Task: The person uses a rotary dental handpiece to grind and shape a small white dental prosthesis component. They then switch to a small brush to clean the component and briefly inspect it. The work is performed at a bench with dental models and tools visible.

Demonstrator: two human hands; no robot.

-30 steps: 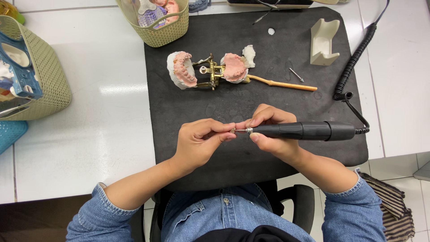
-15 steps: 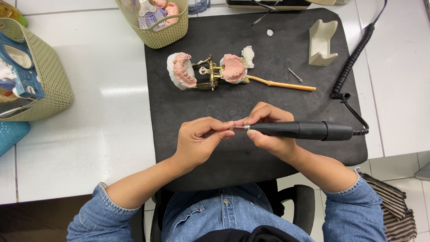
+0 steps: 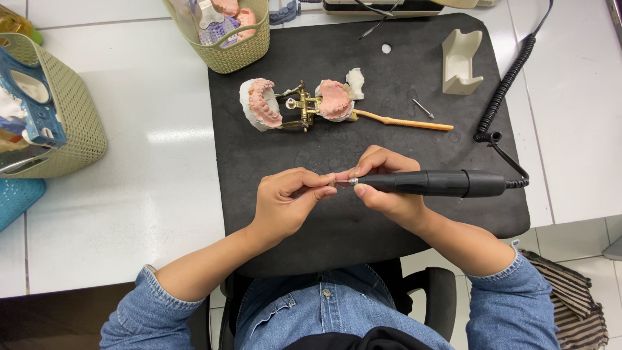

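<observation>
My right hand (image 3: 385, 188) grips a black rotary handpiece (image 3: 434, 183) held level over the black mat (image 3: 337, 129), its metal tip pointing left. My left hand (image 3: 285, 201) pinches at that tip with thumb and fingers; whatever small piece it holds is hidden by the fingertips. Both hands meet at the mat's middle. Beyond them lies a brass articulator carrying two pink-and-white dental casts (image 3: 298, 104), opened flat.
A coiled black cord (image 3: 502, 91) runs from the handpiece to the back right. An orange-handled tool (image 3: 405, 122), a small bur (image 3: 424, 108) and a cream handpiece rest (image 3: 461, 61) lie on the mat. Woven baskets stand at the left (image 3: 71, 123) and the back (image 3: 227, 39).
Both hands stay together at the handpiece tip; only small finger shifts show. Nothing else has moved.
</observation>
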